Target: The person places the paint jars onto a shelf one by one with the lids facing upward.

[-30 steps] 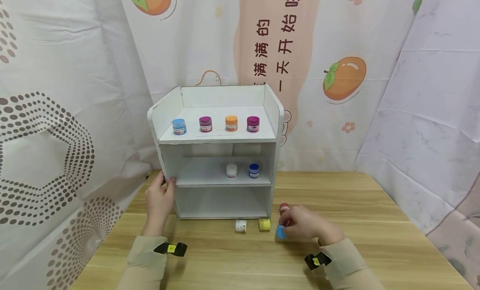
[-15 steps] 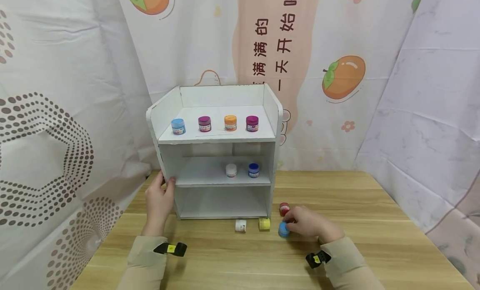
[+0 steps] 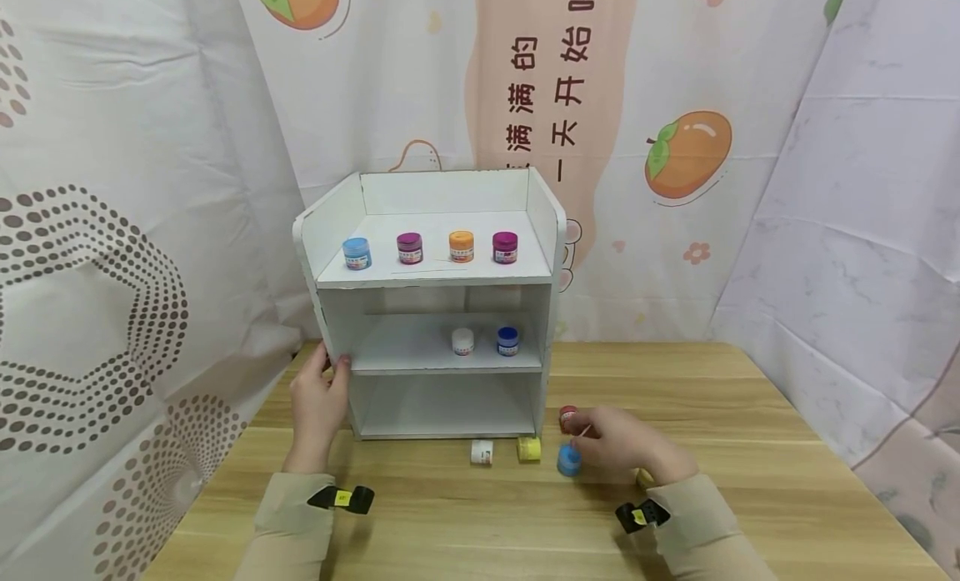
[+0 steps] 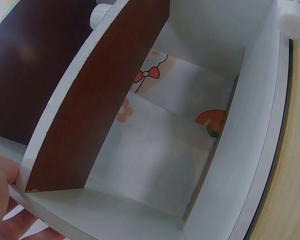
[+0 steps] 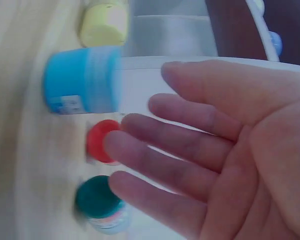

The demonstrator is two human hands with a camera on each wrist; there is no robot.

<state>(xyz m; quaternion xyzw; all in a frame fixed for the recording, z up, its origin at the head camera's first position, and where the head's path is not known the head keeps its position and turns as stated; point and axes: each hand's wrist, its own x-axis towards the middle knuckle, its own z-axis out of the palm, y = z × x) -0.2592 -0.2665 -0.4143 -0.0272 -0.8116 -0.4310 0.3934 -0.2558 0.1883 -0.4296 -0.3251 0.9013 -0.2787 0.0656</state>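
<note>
My left hand [image 3: 318, 395] grips the left side panel of a small white shelf unit [image 3: 447, 370], thumb at the front edge and fingers round the outside. In the left wrist view part of that hand [image 4: 2, 205] shows at the panel. My right hand [image 3: 618, 439] is beside a light blue paint jar [image 3: 568, 461] on the table. In the right wrist view its fingers are extended and spread, with a gap between them and the blue jar [image 5: 80, 81]. A red jar [image 3: 567, 418] and a green jar [image 5: 100, 202] stand near those fingers; the hand hides the green one from the head view.
A white jar [image 3: 482, 453] and a yellow jar [image 3: 528, 449] lie before the shelf. Its top holds several jars, among them an orange one [image 3: 461, 247]; the middle board has a white jar [image 3: 462, 342] and a dark blue jar [image 3: 507, 342]. A printed curtain [image 3: 637, 256] hangs behind.
The light blue jar has shifted slightly right and my right hand has let go of it, drawing back a little to the right. My left hand stays on the shelf.
</note>
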